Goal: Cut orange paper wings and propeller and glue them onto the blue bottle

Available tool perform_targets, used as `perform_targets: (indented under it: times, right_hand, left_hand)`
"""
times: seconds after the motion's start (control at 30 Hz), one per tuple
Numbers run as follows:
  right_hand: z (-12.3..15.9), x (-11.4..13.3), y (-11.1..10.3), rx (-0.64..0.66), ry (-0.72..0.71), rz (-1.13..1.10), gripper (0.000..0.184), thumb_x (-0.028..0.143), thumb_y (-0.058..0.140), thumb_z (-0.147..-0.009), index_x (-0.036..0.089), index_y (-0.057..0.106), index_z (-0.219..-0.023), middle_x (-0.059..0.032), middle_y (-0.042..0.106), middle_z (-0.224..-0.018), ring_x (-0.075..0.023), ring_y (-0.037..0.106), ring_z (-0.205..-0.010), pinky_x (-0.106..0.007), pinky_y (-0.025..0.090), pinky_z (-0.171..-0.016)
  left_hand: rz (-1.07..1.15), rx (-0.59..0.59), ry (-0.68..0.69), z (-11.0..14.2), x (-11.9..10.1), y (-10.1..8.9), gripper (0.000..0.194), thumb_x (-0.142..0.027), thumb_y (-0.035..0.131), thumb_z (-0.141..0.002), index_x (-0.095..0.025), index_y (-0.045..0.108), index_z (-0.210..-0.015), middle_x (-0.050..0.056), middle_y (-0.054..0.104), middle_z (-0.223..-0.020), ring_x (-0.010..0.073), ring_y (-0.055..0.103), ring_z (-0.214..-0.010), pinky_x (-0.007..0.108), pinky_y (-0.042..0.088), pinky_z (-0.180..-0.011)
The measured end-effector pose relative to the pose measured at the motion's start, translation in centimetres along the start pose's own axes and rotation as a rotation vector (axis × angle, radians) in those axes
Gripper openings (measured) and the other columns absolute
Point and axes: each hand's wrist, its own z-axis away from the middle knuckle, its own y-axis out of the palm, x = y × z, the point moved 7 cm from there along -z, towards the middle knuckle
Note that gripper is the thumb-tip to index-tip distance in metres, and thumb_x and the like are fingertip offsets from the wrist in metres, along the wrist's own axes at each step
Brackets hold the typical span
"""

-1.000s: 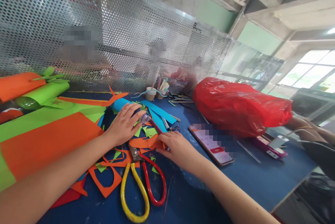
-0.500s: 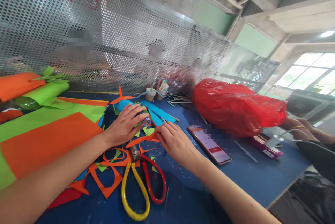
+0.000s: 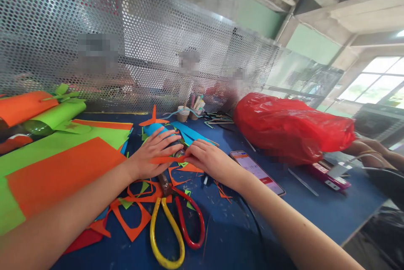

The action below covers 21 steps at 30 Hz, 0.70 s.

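My left hand [image 3: 156,154] lies curled over a bottle wrapped in blue paper [image 3: 154,128], with orange paper fins [image 3: 154,117] at its far end. The bottle's clear neck [image 3: 179,153] points toward me, partly covered by fingers. My right hand [image 3: 210,160] is closed, pinching one end of a narrow orange paper piece [image 3: 167,160] whose other end reaches my left palm. Just below the hands, large scissors [image 3: 164,186] with one yellow and one red handle rest on the table. Orange paper offcuts [image 3: 134,223] lie around them.
Orange and green sheets [image 3: 66,177] spread at left, beside paper-wrapped bottles [image 3: 65,114]. Cups of pens [image 3: 183,114] stand by the perforated metal screen [image 3: 189,22]. At right are a phone [image 3: 257,173], a red plastic bag [image 3: 290,131] and another person's arm [image 3: 362,152].
My right hand has come closer to my left, bringing the orange piece against it. The bottle's neck is now more covered. The view has shifted slightly.
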Motion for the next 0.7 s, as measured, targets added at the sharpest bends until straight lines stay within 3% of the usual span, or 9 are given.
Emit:
perform_targets:
  times: [0.33,0.7]
  right_hand:
    - [-0.29,-1.15,0.42,0.047,0.031,-0.026,0.012,0.025,0.058,-0.093,0.017,0.059,-0.084,-0.0023,0.063,-0.080,-0.0182,0.059,-0.080,-0.028,0.046,-0.076]
    - [-0.60,-0.99,0.05,0.056,0.053,-0.005,0.011,0.023,0.061,-0.091,0.015,0.060,-0.084,-0.0035,0.063,-0.078,-0.0194,0.059,-0.078,-0.029,0.046,-0.074]
  left_hand:
    - [-0.019,0.012,-0.007,-0.09,-0.03,-0.05,0.043,-0.027,0.045,-0.089,-0.022,0.050,-0.131,0.009,0.051,-0.142,0.0275,0.034,-0.137,0.051,0.015,-0.116]
    - [-0.022,0.080,0.029,0.17,0.04,0.42,0.063,-0.033,0.054,-0.078,-0.021,0.040,-0.139,0.012,0.044,-0.147,0.0304,0.027,-0.140,0.053,0.010,-0.116]
